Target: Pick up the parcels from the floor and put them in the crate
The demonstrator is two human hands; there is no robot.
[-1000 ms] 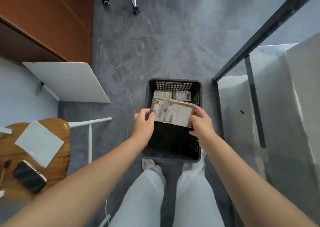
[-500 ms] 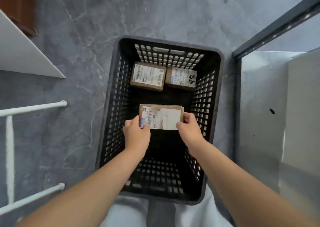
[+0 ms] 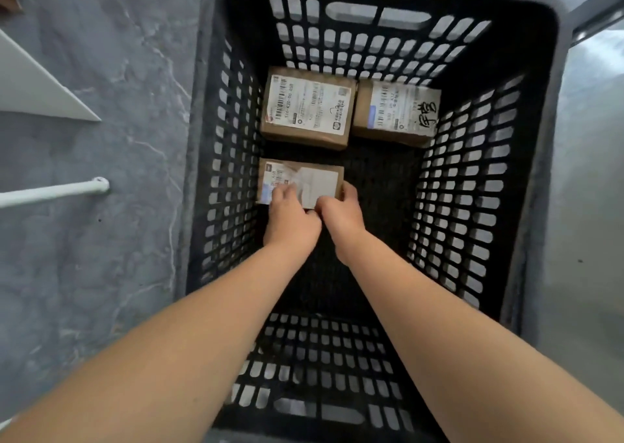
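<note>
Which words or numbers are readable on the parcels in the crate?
"516-KZ0-00 058", uncertain: label of the far left parcel.
Handwritten characters, not legible to me: label of the far right parcel.
Blurred, unreadable: label of the parcel under the left hand and right hand.

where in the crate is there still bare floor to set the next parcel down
Bare patch: right of the held parcel, bounded by the crate's right wall and the handwritten-label parcel. Another lies at the near end, under the forearms. Crowded: the far end, where that parcel sits beside the far-left parcel, and the left side, where left hand and right hand work.
</note>
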